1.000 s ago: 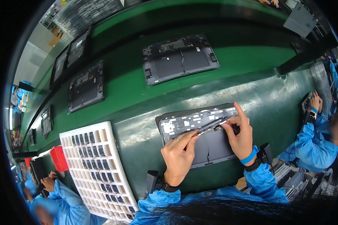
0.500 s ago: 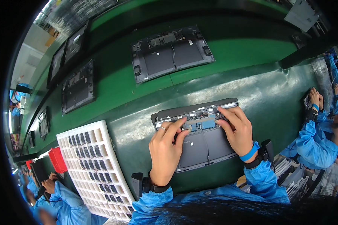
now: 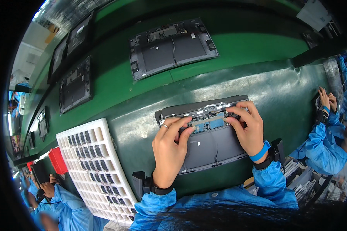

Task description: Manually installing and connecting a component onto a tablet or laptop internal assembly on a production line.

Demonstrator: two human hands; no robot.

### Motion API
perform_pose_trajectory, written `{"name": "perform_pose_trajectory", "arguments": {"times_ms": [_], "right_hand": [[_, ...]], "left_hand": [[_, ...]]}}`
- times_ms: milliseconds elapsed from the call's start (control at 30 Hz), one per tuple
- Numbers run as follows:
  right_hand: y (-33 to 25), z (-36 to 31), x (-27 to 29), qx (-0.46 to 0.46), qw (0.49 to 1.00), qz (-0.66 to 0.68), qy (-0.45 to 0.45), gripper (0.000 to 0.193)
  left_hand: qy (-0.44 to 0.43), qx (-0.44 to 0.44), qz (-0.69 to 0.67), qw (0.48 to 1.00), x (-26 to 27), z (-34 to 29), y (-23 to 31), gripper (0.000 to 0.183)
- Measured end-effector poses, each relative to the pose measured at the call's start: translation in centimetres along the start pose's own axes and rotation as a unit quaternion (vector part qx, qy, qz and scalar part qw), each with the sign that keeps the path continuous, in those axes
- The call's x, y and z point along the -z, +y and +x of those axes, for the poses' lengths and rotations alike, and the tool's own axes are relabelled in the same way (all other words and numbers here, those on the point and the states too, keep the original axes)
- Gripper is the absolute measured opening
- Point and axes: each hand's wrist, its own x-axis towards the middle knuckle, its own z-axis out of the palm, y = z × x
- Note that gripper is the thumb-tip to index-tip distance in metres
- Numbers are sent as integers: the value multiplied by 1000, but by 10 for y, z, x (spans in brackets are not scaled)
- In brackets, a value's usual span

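An opened tablet (image 3: 216, 148) lies before me, its dark battery area and a thin cable exposed. Along its far side is a circuit board (image 3: 216, 123) with blue areas and a tan strip. My left hand (image 3: 169, 151) pinches the board's left end between thumb and fingers. At the other end, the thumb and forefinger of my right hand (image 3: 251, 133) close on the board's right edge. Fingertips partly hide both ends. A dark grey flat panel (image 3: 169, 111) shows beneath the tablet's far edge.
A white foam tray (image 3: 108, 142) with several small black parts on wires stands to the left, beside a red bin (image 3: 58, 161). Another opened tablet (image 3: 173, 50) lies on the green bench beyond, with more devices further left. Co-workers in blue work at both sides.
The view has shifted slightly. Both hands stay at the ends of the circuit board, with the left thumb and right fingers shifted a little.
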Motion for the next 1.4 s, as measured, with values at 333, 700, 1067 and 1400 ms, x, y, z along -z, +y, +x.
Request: {"name": "perform_pose_trajectory", "arguments": {"times_ms": [333, 700, 1067, 1400], "right_hand": [[2, 4, 4, -1, 1000, -16, -5, 29], [-2, 6, 13, 2, 994, -97, -51, 27], [9, -29, 8, 20, 996, -51, 69, 25], [20, -40, 33, 99, 985, -95, 104, 34]], "left_hand": [[-3, -9, 62, 998, -9, 0, 3, 32], [-74, -88, 189, 975, -15, -6, 6, 48], [-134, -131, 284, 940, -52, -35, 41, 51], [-158, -105, 306, 933, -60, -28, 47, 73]]}}
